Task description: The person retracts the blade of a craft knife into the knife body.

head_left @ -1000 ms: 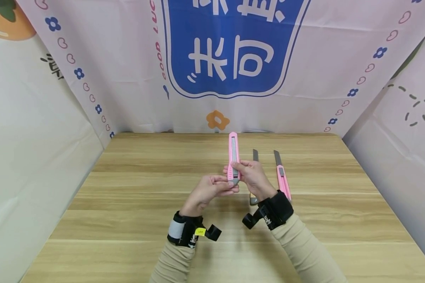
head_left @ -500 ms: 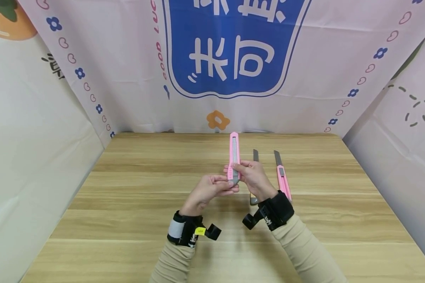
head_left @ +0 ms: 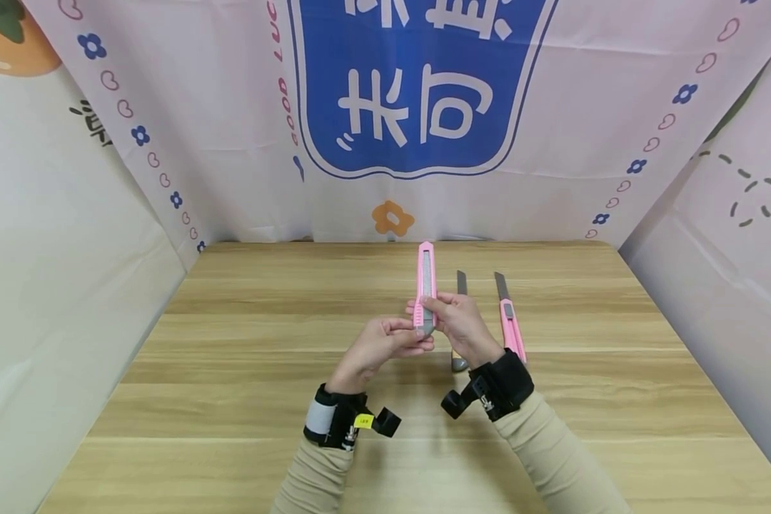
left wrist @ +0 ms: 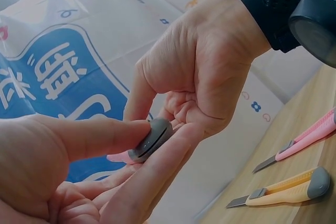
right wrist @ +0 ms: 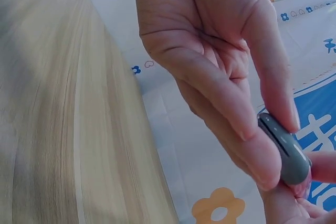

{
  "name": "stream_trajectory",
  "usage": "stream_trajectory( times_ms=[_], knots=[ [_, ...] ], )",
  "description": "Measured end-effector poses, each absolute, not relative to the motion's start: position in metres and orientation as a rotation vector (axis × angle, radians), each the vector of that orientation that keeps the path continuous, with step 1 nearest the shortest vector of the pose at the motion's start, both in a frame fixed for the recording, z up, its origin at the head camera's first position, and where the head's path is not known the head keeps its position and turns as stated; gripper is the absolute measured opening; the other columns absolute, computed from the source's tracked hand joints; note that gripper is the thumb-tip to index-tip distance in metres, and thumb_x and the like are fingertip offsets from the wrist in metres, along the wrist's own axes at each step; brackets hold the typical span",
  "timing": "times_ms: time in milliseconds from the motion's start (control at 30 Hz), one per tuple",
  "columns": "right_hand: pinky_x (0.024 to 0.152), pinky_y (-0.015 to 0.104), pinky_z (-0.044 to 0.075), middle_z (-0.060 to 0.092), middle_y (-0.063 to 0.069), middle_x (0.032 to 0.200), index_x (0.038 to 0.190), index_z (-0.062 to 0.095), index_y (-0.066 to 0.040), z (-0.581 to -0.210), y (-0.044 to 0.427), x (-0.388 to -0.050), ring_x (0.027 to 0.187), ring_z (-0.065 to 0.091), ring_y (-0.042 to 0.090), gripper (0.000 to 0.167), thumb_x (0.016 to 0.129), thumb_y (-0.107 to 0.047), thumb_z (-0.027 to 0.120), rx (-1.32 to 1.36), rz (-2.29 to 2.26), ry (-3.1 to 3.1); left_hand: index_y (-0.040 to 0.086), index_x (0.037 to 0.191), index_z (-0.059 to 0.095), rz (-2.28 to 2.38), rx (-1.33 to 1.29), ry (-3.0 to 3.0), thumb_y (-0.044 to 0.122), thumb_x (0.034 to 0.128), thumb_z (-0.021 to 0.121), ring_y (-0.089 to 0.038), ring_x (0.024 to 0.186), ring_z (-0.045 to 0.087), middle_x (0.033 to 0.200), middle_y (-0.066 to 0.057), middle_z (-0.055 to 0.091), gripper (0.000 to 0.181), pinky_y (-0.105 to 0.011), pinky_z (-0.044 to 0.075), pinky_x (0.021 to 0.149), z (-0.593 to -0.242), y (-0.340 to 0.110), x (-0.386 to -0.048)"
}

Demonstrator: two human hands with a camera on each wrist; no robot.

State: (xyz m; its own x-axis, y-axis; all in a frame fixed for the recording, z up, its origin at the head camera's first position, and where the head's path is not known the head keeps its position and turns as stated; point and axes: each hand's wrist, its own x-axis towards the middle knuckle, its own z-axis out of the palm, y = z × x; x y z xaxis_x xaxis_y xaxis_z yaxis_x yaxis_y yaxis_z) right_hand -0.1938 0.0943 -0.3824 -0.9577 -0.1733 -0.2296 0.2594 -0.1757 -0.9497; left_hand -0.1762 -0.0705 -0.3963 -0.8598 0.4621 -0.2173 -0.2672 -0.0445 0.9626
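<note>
Both hands hold a pink box cutter [head_left: 427, 271] above the middle of the table, its pink tip pointing away from me. My left hand [head_left: 374, 348] pinches the grey end cap [left wrist: 151, 140] between thumb and fingers. Higher on the body, my right hand [head_left: 465, 327] grips the cutter, its thumb over the slider area, which is mostly covered. A grey strip shows along the slot; no blade sticks out of the tip. Under and beside the right hand lie a yellow box cutter [left wrist: 289, 190] and a second pink box cutter [head_left: 512, 330], both with blades out.
The wooden table [head_left: 231, 400] runs back to a printed cloth [head_left: 244, 171] hung behind it. More cloth stands at both sides. A strapped camera mount [head_left: 501, 382] sits on the right wrist, another [head_left: 340, 417] on the left.
The head view has shifted slightly, so the background and the lying cutters appear a little further left. Both hands keep the same grip on the pink box cutter.
</note>
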Motion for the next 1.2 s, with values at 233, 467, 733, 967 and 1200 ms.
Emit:
stream_trajectory(
  times_ms=[233,467,733,967,1200],
  knots=[
    [0.082,0.019,0.059,0.076,0.008,0.104,0.134,0.048,0.008,-0.382,0.095,-0.194,0.087,0.072,0.005,0.04,0.099,-0.01,0.05,0.084,-2.223,1.801,-0.011,0.119,0.06,1.923,0.214,1.787,0.006,0.094,0.058,-0.007,0.081,0.073,0.097,-0.013,0.076,0.03,-0.033,0.059,0.089,-0.396,-0.071,-0.177],
    [0.084,0.021,0.059,0.072,0.015,0.114,0.138,0.045,0.008,-0.383,0.095,-0.194,0.091,0.072,0.008,0.043,0.099,-0.01,0.051,0.094,-2.219,1.804,-0.008,0.118,0.062,1.879,0.212,1.906,0.009,0.0932,0.061,-0.014,0.086,0.074,0.11,-0.025,0.07,0.03,-0.042,0.057,0.094,-0.393,-0.07,-0.173],
    [0.08,0.019,0.059,0.074,0.014,0.108,0.133,0.05,0.009,-0.385,0.094,-0.194,0.085,0.072,0.005,0.04,0.097,-0.01,0.055,0.148,-2.235,1.818,-0.006,0.126,0.056,1.75,0.183,2.4,0.019,0.0847,0.073,-0.025,0.095,0.067,0.109,-0.022,0.067,0.052,-0.029,0.06,0.08,-0.389,-0.062,-0.168],
    [0.073,0.016,0.057,0.073,0.01,0.106,0.129,0.053,0.012,-0.392,0.088,-0.194,0.082,0.067,0.003,0.039,0.096,-0.008,0.056,0.203,-2.244,1.888,-0.008,0.121,0.06,1.751,0.23,2.721,0.017,0.0769,0.081,-0.026,0.093,0.063,0.105,-0.022,0.061,0.055,-0.028,0.062,0.076,-0.39,-0.048,-0.161],
    [0.07,0.017,0.054,0.071,0.011,0.102,0.118,0.062,0.01,-0.396,0.077,-0.192,0.079,0.063,0.004,0.032,0.093,-0.008,0.061,0.246,-2.203,2.004,-0.005,0.112,0.067,1.546,0.278,3.055,0.02,0.0736,0.083,-0.024,0.085,0.062,0.095,-0.017,0.065,0.048,-0.028,0.056,0.069,-0.394,-0.038,-0.156]
  ],
)
